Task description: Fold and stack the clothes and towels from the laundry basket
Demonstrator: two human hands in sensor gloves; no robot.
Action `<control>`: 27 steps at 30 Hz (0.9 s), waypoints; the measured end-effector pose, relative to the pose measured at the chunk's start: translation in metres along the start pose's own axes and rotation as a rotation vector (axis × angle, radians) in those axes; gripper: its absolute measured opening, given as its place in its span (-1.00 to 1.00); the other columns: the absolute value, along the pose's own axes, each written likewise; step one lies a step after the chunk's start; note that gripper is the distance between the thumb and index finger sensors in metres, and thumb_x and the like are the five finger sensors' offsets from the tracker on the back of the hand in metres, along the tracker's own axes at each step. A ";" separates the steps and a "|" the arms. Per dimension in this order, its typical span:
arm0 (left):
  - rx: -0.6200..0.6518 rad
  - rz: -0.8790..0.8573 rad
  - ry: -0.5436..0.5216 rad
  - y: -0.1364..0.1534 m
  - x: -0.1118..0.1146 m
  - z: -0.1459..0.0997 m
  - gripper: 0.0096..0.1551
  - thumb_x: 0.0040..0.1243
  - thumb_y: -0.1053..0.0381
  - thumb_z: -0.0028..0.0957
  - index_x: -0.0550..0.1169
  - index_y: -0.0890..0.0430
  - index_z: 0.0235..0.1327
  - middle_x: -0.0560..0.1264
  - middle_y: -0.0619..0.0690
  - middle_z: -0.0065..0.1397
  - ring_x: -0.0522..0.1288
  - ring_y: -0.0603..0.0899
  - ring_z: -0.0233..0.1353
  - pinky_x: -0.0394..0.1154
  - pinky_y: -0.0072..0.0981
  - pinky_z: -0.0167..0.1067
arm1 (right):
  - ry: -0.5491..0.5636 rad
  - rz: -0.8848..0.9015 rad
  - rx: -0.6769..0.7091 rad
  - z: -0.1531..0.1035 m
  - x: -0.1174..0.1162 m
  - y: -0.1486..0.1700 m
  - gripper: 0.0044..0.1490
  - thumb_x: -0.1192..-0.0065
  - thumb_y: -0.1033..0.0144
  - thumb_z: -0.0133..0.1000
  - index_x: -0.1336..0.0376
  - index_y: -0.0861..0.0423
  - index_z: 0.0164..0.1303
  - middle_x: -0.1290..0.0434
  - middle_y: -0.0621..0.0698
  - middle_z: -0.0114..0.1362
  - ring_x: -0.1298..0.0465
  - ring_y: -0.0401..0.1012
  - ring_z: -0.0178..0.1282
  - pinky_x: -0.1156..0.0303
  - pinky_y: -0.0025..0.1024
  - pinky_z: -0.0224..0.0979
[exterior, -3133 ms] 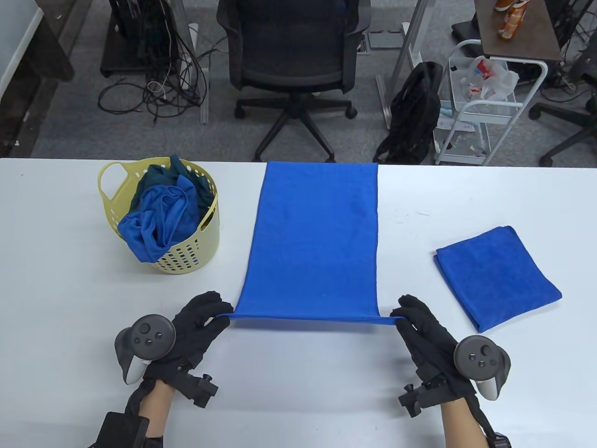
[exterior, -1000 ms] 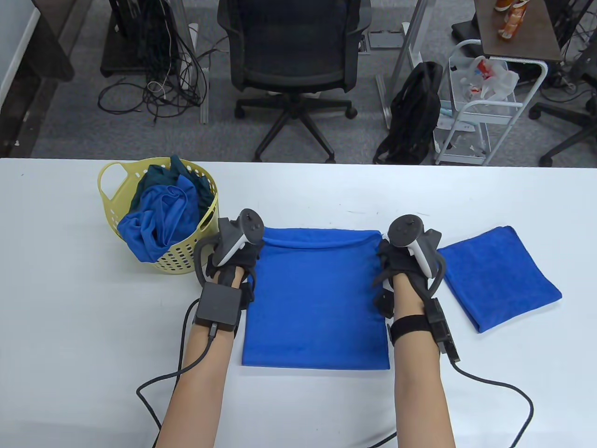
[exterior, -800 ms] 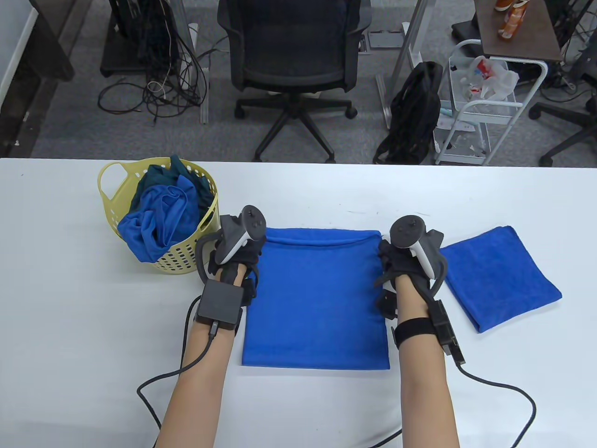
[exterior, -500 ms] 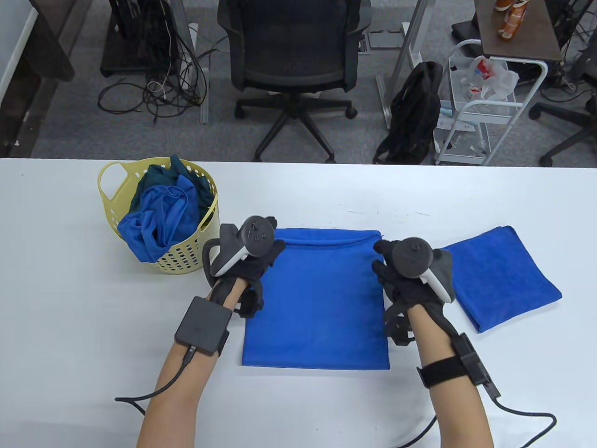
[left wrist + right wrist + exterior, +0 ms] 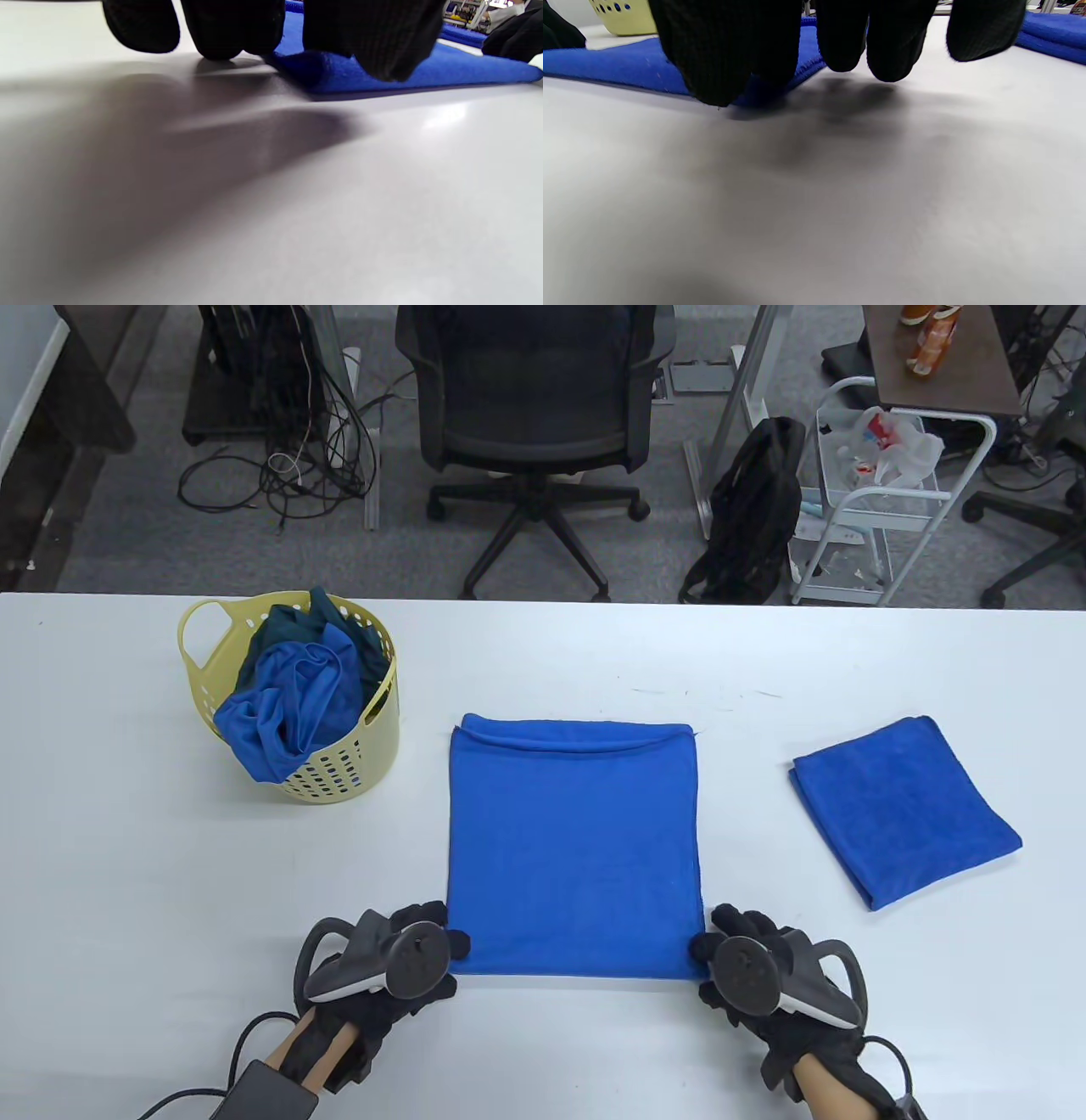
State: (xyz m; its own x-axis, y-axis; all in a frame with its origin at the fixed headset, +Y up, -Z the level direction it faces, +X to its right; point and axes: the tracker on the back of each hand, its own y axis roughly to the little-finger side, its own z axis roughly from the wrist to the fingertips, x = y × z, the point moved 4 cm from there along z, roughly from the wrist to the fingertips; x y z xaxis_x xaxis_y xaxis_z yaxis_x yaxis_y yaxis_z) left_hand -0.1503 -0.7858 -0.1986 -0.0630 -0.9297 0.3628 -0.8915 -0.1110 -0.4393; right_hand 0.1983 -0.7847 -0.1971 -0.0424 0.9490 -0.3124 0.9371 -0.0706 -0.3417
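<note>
White table (image 5: 127, 857) bore the half-folded towel (image 5: 575, 848) at centre; left hand (image 5: 386, 963) and right hand (image 5: 755, 971) pinched its near corners (fingers curled on fabric). Best lifted evenly, near edge squared onto the far.

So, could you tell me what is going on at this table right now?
A person in sensor gloves is folding laundry. A blue towel, folded once, lies flat in the middle of the table. The left hand and right hand are at its two near corners, fingers curled on the fabric. One finished folded towel lies to the right, and the yellow basket holds more clothes.
</note>
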 end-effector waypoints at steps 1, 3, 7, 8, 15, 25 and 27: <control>0.000 0.017 0.015 -0.002 0.003 0.001 -0.23 0.35 -0.26 0.04 0.45 -0.12 0.56 0.25 0.19 0.80 0.31 0.36 0.69 0.39 0.34 0.45 | 0.015 0.003 0.005 0.000 -0.003 0.001 -0.25 -0.38 0.10 0.15 -0.22 0.04 0.55 -0.11 0.27 0.76 -0.19 0.30 0.66 -0.18 0.49 0.49; -0.008 0.056 0.010 -0.004 0.006 0.000 -0.20 0.37 -0.26 0.01 0.41 -0.14 0.55 0.21 0.18 0.81 0.26 0.36 0.71 0.37 0.37 0.45 | 0.070 0.027 0.021 0.000 -0.003 0.001 -0.28 -0.40 0.13 0.13 -0.26 0.07 0.49 -0.14 0.26 0.74 -0.19 0.31 0.65 -0.19 0.48 0.49; -0.026 0.079 -0.036 -0.006 0.008 0.000 -0.25 0.39 -0.23 0.01 0.42 -0.16 0.50 0.24 0.16 0.79 0.29 0.34 0.70 0.39 0.36 0.44 | 0.122 0.038 0.034 0.002 -0.004 0.002 -0.40 -0.41 0.18 0.13 -0.31 0.08 0.36 -0.18 0.21 0.72 -0.21 0.28 0.65 -0.21 0.47 0.48; -0.031 0.084 -0.049 -0.006 0.008 0.000 -0.28 0.39 -0.21 0.02 0.42 -0.16 0.47 0.24 0.14 0.78 0.30 0.34 0.69 0.39 0.36 0.44 | 0.131 0.047 0.031 0.002 -0.004 0.003 -0.46 -0.39 0.22 0.15 -0.33 0.07 0.32 -0.19 0.19 0.71 -0.21 0.27 0.65 -0.21 0.47 0.48; -0.013 -0.004 -0.086 0.004 0.010 0.001 -0.49 0.25 -0.15 0.17 0.46 -0.18 0.40 0.24 0.09 0.77 0.27 0.30 0.70 0.38 0.33 0.45 | 0.136 0.101 0.039 0.001 -0.008 0.009 -0.52 -0.31 0.24 0.21 -0.32 0.05 0.34 -0.17 0.19 0.72 -0.17 0.25 0.66 -0.18 0.48 0.49; -0.014 0.008 -0.139 0.008 0.008 0.000 -0.45 0.32 -0.15 0.11 0.50 -0.18 0.39 0.31 0.02 0.74 0.34 0.23 0.67 0.41 0.21 0.47 | 0.188 0.045 0.105 0.000 -0.007 -0.004 -0.54 -0.28 0.20 0.22 -0.34 -0.04 0.33 -0.18 0.17 0.73 -0.22 0.29 0.64 -0.20 0.52 0.47; -0.002 -0.013 -0.129 0.012 0.008 0.000 -0.48 0.32 -0.14 0.12 0.52 -0.19 0.36 0.32 -0.02 0.73 0.34 0.21 0.67 0.42 0.18 0.47 | 0.181 0.066 0.100 0.000 -0.007 -0.002 -0.55 -0.28 0.22 0.21 -0.35 -0.02 0.32 -0.19 0.19 0.73 -0.22 0.28 0.64 -0.20 0.51 0.47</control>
State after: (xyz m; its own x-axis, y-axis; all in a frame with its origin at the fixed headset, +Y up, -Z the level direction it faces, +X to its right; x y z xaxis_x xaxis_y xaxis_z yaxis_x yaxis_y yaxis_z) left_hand -0.1618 -0.7942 -0.2011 0.0066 -0.9658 0.2593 -0.8928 -0.1225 -0.4335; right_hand 0.1967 -0.7914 -0.1947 0.0891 0.9804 -0.1757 0.8964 -0.1558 -0.4149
